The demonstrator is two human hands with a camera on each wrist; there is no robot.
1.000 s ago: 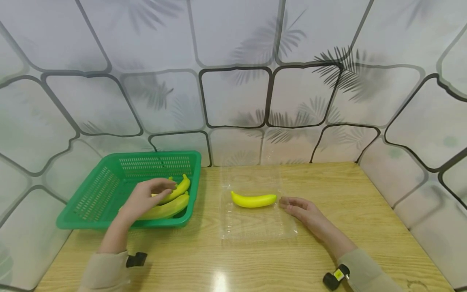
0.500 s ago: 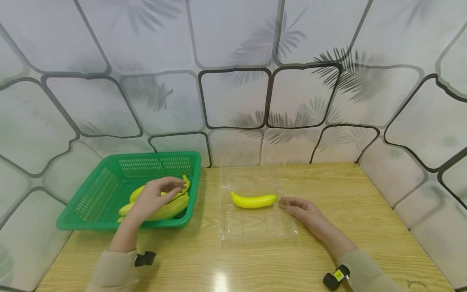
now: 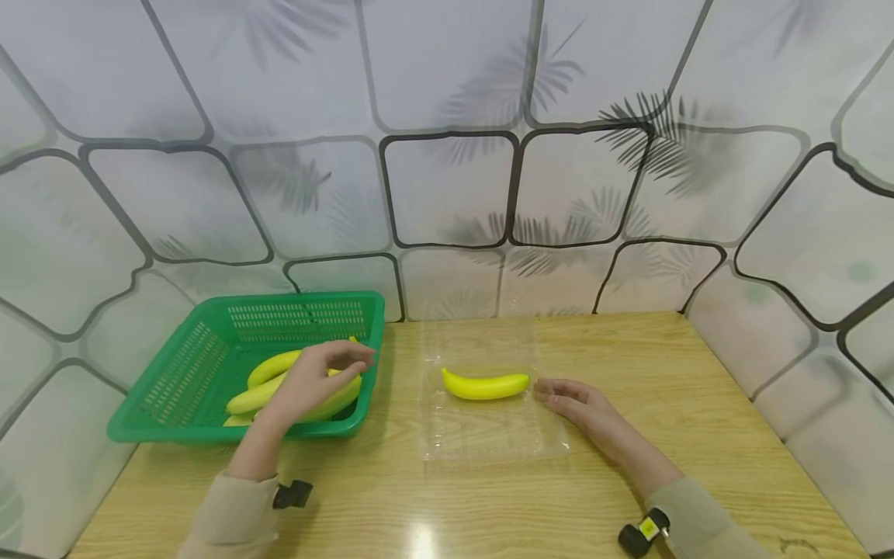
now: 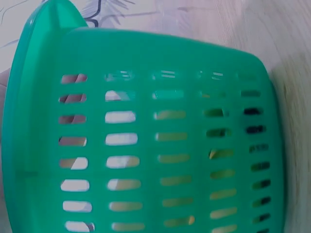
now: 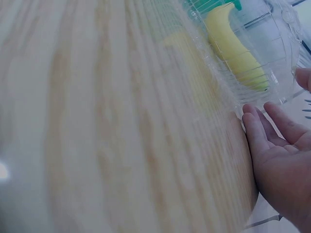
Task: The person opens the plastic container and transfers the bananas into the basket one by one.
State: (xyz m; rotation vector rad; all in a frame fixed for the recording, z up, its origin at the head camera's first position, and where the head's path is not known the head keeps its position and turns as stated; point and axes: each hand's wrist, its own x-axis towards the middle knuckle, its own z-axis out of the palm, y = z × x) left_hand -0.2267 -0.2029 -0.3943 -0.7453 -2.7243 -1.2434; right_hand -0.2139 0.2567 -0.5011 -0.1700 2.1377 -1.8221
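Over the right part of a green plastic basket is my left hand, fingers bent loosely and apart from the thumb, no object visible between them. Several yellow bananas lie in the basket below it, partly covered by the hand and forearm. One banana lies across an open clear plastic box in the middle of the table. My right hand rests beside the box, its relaxed fingertips at the box's right edge. The left wrist view shows mostly the basket's slotted wall.
The wooden table extends around the box and up to a patterned wall covering at the back and sides. The box's raised transparent lid stands on its far side, hard to make out.
My left hand has moved to the right across the basket, toward its right rim, uncovering more bananas on the left. The right hand, box and the banana in it stay put.
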